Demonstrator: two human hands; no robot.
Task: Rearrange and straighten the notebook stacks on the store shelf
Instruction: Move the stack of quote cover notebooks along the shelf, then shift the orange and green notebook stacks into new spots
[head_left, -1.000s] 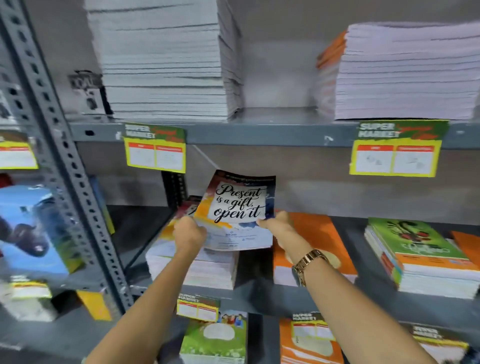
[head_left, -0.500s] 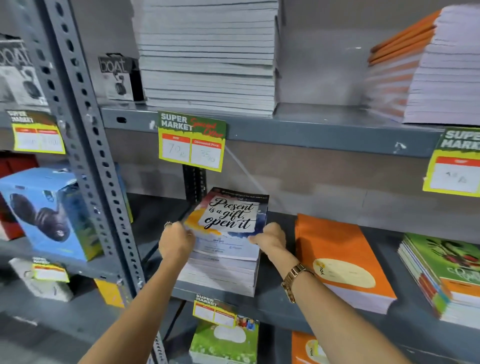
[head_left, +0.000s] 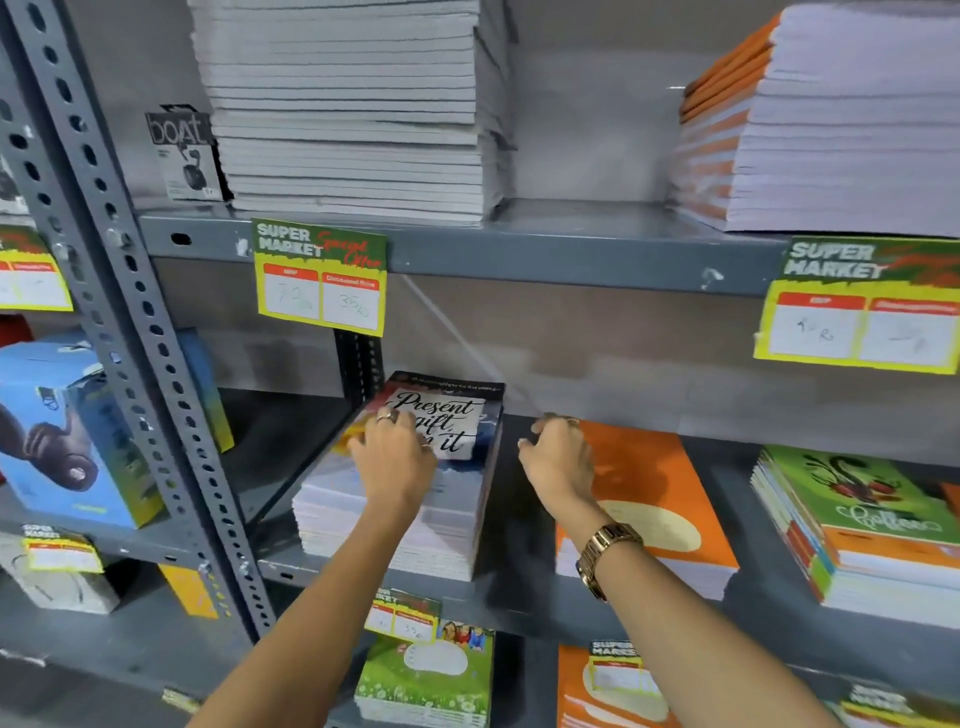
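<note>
Your left hand (head_left: 395, 457) lies flat on the top notebook (head_left: 441, 415) of the "Present is a gift" stack (head_left: 395, 519), fingers spread & pressing the cover, not pinching. That stack sits on the middle shelf (head_left: 519, 603), at 12 o'clock from your left wrist, long axis running front-to-back, 6 to 12.

Your right hand (head_left: 558, 457) hovers in the gap btwn that stack & the orange stack (head_left: 654, 499) at its 3 o'clock; fingers loosely curled, holding nothing, w/ a watch (head_left: 605, 556) on the wrist. Can't tell if it touches the orange cover.

Key relation: the stack's right edge is at 9 o'clock from your right hand, just beside it. So right hand is nearer that edge; my read is next you square that side w/ it while the left pins the top.
</note>
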